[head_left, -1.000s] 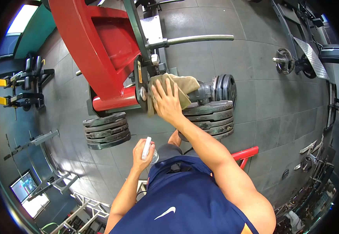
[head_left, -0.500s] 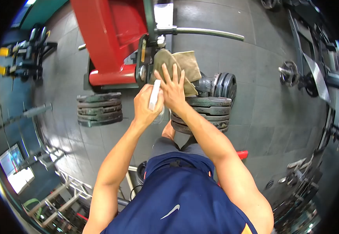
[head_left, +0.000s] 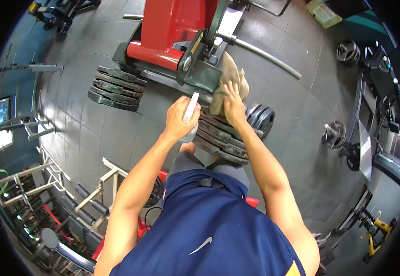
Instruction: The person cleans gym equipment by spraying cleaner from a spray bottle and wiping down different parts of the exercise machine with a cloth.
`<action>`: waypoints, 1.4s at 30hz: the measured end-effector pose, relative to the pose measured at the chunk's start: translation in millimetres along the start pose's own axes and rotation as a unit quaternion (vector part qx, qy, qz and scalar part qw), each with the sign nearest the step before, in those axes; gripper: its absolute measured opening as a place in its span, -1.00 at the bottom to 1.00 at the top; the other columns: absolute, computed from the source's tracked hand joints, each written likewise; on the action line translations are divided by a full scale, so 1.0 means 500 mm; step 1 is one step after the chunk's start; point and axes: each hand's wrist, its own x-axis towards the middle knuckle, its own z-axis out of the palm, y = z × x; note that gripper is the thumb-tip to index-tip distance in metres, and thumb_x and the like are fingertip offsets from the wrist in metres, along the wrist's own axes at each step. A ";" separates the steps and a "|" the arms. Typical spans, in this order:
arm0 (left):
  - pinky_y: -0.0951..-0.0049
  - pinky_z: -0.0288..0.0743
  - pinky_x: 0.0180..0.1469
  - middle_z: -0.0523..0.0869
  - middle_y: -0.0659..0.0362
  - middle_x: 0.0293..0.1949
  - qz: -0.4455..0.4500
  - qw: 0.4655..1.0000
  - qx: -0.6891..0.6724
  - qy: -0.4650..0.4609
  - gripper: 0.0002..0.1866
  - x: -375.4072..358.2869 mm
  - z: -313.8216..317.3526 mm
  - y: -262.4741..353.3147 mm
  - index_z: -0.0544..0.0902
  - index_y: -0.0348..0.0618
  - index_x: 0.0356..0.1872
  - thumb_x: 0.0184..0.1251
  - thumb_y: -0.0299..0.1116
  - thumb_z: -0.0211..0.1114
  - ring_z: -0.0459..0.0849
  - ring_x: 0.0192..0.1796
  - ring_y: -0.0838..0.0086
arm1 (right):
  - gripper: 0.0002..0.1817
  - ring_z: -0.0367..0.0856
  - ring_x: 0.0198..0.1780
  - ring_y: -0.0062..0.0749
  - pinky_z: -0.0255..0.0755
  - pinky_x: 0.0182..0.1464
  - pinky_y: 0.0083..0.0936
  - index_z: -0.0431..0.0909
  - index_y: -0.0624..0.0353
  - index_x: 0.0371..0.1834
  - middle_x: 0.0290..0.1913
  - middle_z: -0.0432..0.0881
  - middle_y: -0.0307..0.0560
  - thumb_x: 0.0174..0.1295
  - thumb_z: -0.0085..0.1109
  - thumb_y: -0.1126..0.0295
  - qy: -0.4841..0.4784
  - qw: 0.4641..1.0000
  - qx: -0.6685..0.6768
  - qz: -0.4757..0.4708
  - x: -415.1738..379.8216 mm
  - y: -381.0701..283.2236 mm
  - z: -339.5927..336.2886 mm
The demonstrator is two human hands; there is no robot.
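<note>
My left hand (head_left: 180, 118) is closed around a spray bottle with a white trigger head (head_left: 191, 108) and a clear body, held upright over the floor near the machine. The fingers of my right hand (head_left: 233, 105) press into a bunched beige cloth (head_left: 230, 76), one end of which sticks up. The cloth is at the right edge of a dark, shiny footplate (head_left: 203, 76) on the red machine (head_left: 163, 27). Just below both hands lies a stack of dark weight plates (head_left: 220, 138). My right palm is hidden from view.
Another plate stack (head_left: 117, 89) hangs at the machine's left. A bare metal bar (head_left: 269, 57) sticks out to the right, above more plates (head_left: 260, 120). A rack with plates (head_left: 334, 134) stands farther right, and pale frames (head_left: 112, 177) at lower left.
The view has turned and shifted. The cloth, spread flat before under my right hand's splayed fingers, is now bunched and farther right, uncovering the footplate. My left hand still holds the bottle.
</note>
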 end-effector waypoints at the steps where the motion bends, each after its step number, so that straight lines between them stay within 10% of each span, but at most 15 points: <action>1: 0.22 0.55 -0.23 0.69 -0.03 -0.36 0.003 1.000 -0.011 0.011 -0.86 -0.011 -0.001 -0.002 0.70 -0.29 -0.32 0.29 -0.40 0.32 0.71 -0.32 0.07 | -0.52 0.40 0.40 0.23 0.30 0.44 -0.07 0.43 0.22 0.39 0.42 0.44 0.22 0.51 -0.02 0.22 -0.048 0.987 0.077 0.131 0.007 0.020 -0.027; 4: 0.20 0.56 -0.22 0.70 -0.04 -0.37 -0.028 0.999 -0.011 0.025 -0.85 -0.050 -0.004 -0.028 0.71 -0.28 -0.33 0.27 -0.39 0.33 0.71 -0.31 0.05 | -0.55 0.66 0.12 -0.03 0.45 0.33 -0.04 0.45 0.26 0.30 0.19 0.64 0.11 0.58 -0.10 0.14 0.032 0.735 0.570 0.366 0.015 -0.061 -0.135; 8: 0.18 0.54 -0.26 0.68 -0.03 -0.40 -0.056 0.998 0.005 0.036 -0.84 -0.096 -0.018 -0.040 0.71 -0.27 -0.35 0.25 -0.36 0.34 0.68 -0.34 0.05 | -0.52 0.59 0.24 -0.04 0.48 0.32 -0.03 0.42 0.28 0.34 0.26 0.60 0.12 0.60 -0.20 0.15 -0.036 0.552 0.807 0.208 0.047 -0.105 -0.232; 14: 0.27 0.48 -0.31 0.64 0.01 -0.44 -0.073 0.997 -0.003 0.026 -0.84 -0.149 -0.044 -0.071 0.69 -0.30 -0.34 0.28 -0.38 0.37 0.64 -0.41 0.17 | -0.48 0.59 0.24 -0.03 0.43 0.38 0.01 0.44 0.29 0.32 0.27 0.59 0.13 0.62 -0.30 0.10 -0.045 0.552 0.822 0.133 0.090 -0.146 -0.266; 20: 0.24 0.52 -0.25 0.68 -0.01 -0.39 -0.066 0.997 0.026 -0.007 -0.85 -0.143 -0.065 -0.071 0.70 -0.29 -0.30 0.24 -0.39 0.34 0.68 -0.35 0.11 | -0.53 0.62 0.19 -0.08 0.51 0.28 -0.09 0.47 0.28 0.26 0.23 0.61 0.10 0.61 -0.19 0.11 0.009 0.640 0.644 0.420 0.114 -0.156 -0.233; 24: 0.22 0.54 -0.21 0.69 0.00 -0.37 -0.060 0.998 0.010 -0.011 -0.85 -0.120 -0.066 -0.062 0.70 -0.28 -0.30 0.25 -0.39 0.33 0.68 -0.33 0.10 | -0.56 0.52 0.23 -0.04 0.41 0.22 0.22 0.42 0.27 0.26 0.21 0.55 0.07 0.57 -0.12 0.13 0.039 0.659 0.546 0.516 0.146 -0.187 -0.152; 30: 0.22 0.59 -0.15 0.71 0.02 -0.31 -0.035 0.996 -0.063 -0.048 -0.81 -0.052 -0.064 -0.032 0.73 -0.23 -0.30 0.26 -0.29 0.34 0.71 -0.25 0.06 | -0.66 0.55 0.11 -0.09 0.40 0.23 0.09 0.45 0.26 0.18 0.10 0.58 0.00 0.40 0.04 0.35 -0.015 0.755 0.492 0.433 0.115 -0.117 -0.147; 37: 0.44 0.62 -0.01 0.77 0.09 -0.04 -0.108 0.929 -0.302 -0.183 -0.38 0.066 -0.018 0.013 0.42 -0.05 0.42 0.31 -0.41 0.32 0.70 -0.13 0.55 | -0.61 0.54 0.26 -0.19 0.37 0.34 -0.14 0.46 0.31 0.25 0.25 0.59 0.04 0.43 -0.05 0.38 -0.044 0.718 0.643 0.264 -0.006 -0.081 -0.176; 42: 0.49 0.59 -0.14 0.77 0.15 -0.14 -0.105 0.893 -0.284 -0.334 -0.21 0.128 -0.014 0.070 0.27 0.07 0.55 0.24 -0.46 0.31 0.65 -0.21 0.61 | -0.68 0.58 0.15 -0.16 0.41 0.23 -0.29 0.54 0.30 0.14 0.12 0.64 0.06 0.45 -0.03 0.40 -0.096 0.885 0.425 0.164 -0.038 -0.134 -0.257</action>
